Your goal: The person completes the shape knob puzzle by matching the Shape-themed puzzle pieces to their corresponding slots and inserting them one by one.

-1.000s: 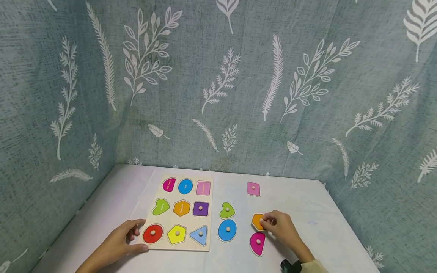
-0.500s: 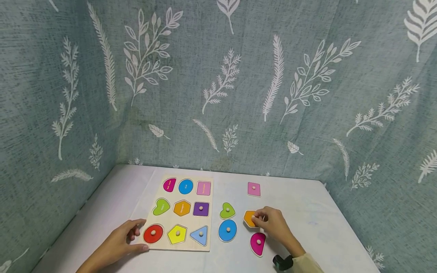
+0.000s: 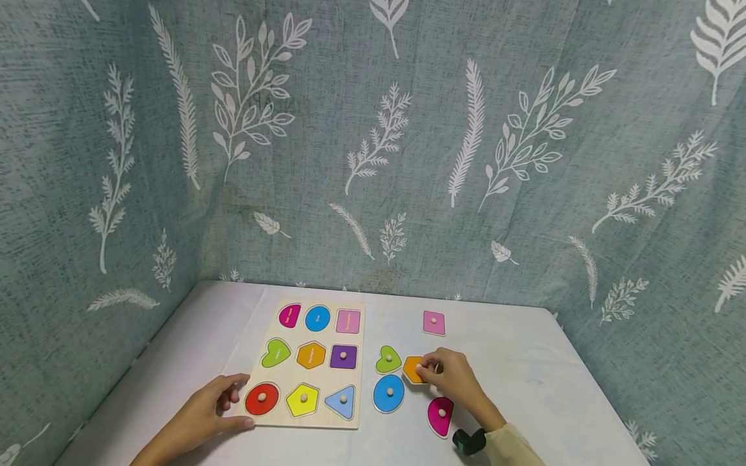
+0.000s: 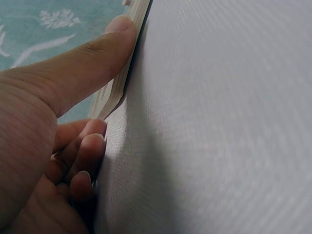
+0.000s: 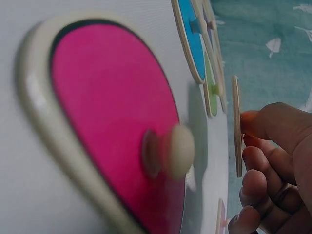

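My left hand (image 3: 201, 408) holds the near left corner of a wooden peg puzzle board (image 3: 285, 375). In the left wrist view, the thumb (image 4: 105, 51) lies along the board's edge, the other fingers curled beside it. My right hand (image 3: 454, 375) pinches an orange hexagon puzzle piece (image 3: 410, 370) by its knob. The right wrist view shows this piece (image 5: 237, 126) edge-on, raised off the table. Right beside it in the head view are a green heart piece (image 3: 386, 364) and a blue circle piece (image 3: 384, 402).
A magenta half-round piece (image 3: 436, 424) lies nearest my right wrist. Farther back is a pink square piece (image 3: 429, 317). Red, yellow, light blue and purple knobbed pieces sit in the board; its other spots show printed shapes. A patterned curtain (image 3: 373, 162) encloses the table (image 3: 524, 349).
My right hand has carried the orange hexagon piece leftward and slightly away from me, from near the magenta piece to beside the green heart. My left hand has stayed at the board's corner.
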Tool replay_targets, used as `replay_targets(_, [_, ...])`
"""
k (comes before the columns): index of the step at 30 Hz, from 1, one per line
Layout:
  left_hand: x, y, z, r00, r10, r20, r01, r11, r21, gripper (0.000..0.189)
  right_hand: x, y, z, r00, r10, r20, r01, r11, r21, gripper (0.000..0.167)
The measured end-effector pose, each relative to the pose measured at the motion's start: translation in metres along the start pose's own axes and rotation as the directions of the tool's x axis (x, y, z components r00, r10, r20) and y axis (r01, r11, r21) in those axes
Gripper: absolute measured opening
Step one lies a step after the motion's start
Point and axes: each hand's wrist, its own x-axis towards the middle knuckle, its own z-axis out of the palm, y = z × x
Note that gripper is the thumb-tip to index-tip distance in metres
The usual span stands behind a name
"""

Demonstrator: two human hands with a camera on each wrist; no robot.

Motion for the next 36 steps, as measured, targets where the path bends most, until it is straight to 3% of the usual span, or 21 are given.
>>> replay_targets(13, [0.001,0.000,-0.001,1.000,0.007,-0.002,-0.007,1.000,0.001,0.089,0.016,-0.011,0.014,0.994,-0.105,0.009,0.105,0.994,-0.006,0.010])
replay_targets(25, [0.001,0.001,0.002,1.000,-0.027,-0.010,0.027,1.000,-0.008,0.090,0.026,-0.028,0.029,0.992,-0.125,0.022,0.124,0.992,0.021,0.011])
replay_targets(36, [0.001,-0.001,0.002,1.000,-0.004,-0.017,0.004,1.000,0.003,0.089,0.037,-0.041,0.043,0.993,-0.115,0.040,0.113,0.993,0.036,0.011])
